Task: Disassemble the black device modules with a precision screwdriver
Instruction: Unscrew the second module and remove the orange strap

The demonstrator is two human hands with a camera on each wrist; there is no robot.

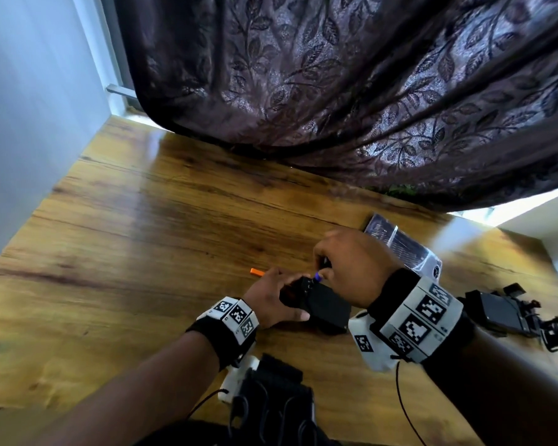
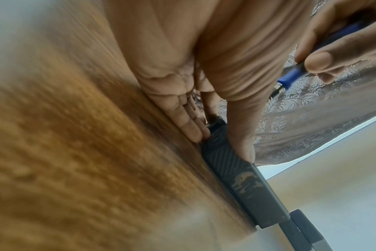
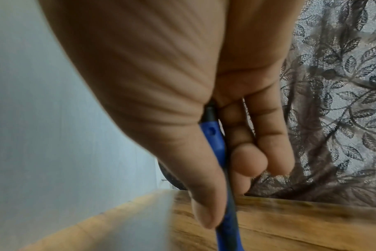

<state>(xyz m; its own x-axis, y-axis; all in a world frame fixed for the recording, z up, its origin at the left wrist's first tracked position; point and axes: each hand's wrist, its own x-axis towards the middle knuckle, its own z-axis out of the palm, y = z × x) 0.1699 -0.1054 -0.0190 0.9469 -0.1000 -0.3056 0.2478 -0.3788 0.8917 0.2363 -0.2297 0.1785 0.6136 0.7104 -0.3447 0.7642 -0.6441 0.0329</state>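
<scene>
Head view — black module between left-hand fingers.

Wooden desk and what lies on it

The desk is glossy brown wood grain. A black device module lies near the front edge, an orange piece just behind it, a clear-lidded case toward the right, more black modules near the right edge, and black straps with a white block at the front edge.
</scene>
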